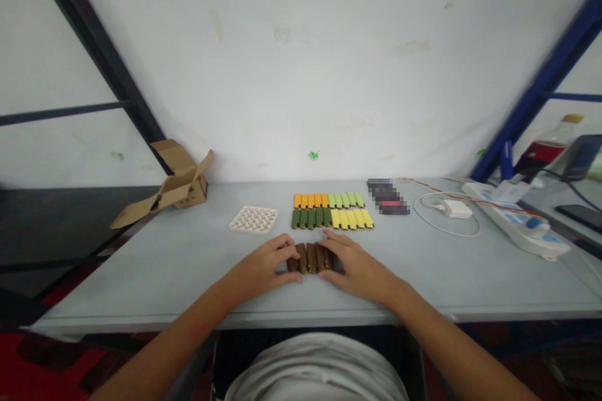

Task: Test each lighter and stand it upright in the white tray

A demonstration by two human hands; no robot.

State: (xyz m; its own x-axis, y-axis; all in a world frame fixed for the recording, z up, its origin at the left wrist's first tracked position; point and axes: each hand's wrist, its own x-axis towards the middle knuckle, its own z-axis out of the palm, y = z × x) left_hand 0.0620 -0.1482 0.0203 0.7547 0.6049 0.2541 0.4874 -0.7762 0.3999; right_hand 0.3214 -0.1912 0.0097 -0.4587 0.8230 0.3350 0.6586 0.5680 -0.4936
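Note:
A short row of brown blocks (311, 257) lies on the grey table (188, 263), close to the front edge. My left hand (268, 266) presses against the row's left end, fingers curled around it. My right hand (353, 266) closes in on the right end the same way. Just beyond the brown row lie neat groups of orange blocks (310, 200), light green blocks (345, 200), dark green blocks (311, 218) and yellow blocks (352, 218). A white gridded tray (254, 220) sits to their left.
An open cardboard box (176, 186) lies at the back left by the wall. On the right are a blurred dark object (388, 196), a white charger with cable (456, 208), a power strip (517, 222), a bottle (550, 144) and a phone (576, 214).

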